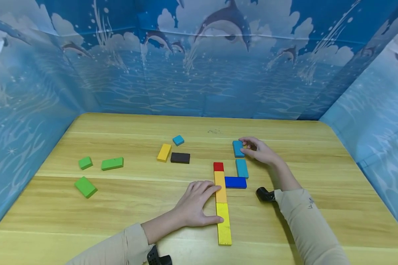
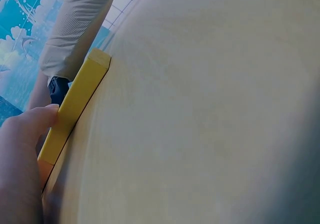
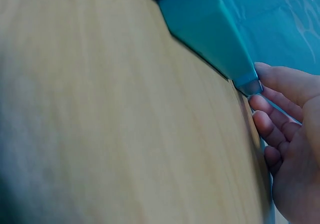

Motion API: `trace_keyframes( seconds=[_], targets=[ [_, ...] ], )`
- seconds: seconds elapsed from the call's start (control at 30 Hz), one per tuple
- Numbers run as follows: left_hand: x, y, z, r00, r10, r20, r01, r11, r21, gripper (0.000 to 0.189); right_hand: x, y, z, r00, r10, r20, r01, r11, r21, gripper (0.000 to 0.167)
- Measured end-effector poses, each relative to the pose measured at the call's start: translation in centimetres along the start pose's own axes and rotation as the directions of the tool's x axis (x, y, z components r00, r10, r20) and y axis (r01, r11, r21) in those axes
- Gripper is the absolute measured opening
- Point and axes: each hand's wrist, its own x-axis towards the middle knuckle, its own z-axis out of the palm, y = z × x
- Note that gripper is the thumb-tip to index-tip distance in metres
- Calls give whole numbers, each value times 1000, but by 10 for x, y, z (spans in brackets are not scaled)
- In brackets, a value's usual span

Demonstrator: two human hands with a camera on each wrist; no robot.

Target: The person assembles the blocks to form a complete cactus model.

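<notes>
A row of blocks runs away from me: a yellow block [image 1: 223, 230] nearest, then an orange block [image 1: 220, 176], with a red block [image 1: 218, 166] at its far end. My left hand [image 1: 197, 204] rests along the row's left side, thumb on the yellow block and forefinger on the orange one, fingers loosely spread. A dark blue block [image 1: 236, 182] juts right from the orange block. One light blue block [image 1: 241, 168] stretches away from its right end. Beyond that, my right hand [image 1: 258, 151] pinches another light blue block [image 1: 237, 149] by thumb and forefinger; a small gap separates the two.
Left of the row's far end lie a black block [image 1: 180, 158], a yellow-orange block [image 1: 164, 152] and a small light blue block [image 1: 178, 140]. Three green blocks, one of them the nearest [image 1: 86, 187], sit at the table's left. A dolphin-print curtain [image 1: 202, 73] hangs behind the table.
</notes>
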Motion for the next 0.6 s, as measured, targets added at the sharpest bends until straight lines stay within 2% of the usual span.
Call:
trace_keyframes(
  seconds=[0.6],
  targets=[
    [0,-1,0,1000,4,-5,-4,1000,5,78,-3,-3,2,1000,17,-13,-16,997,75,44]
  ],
)
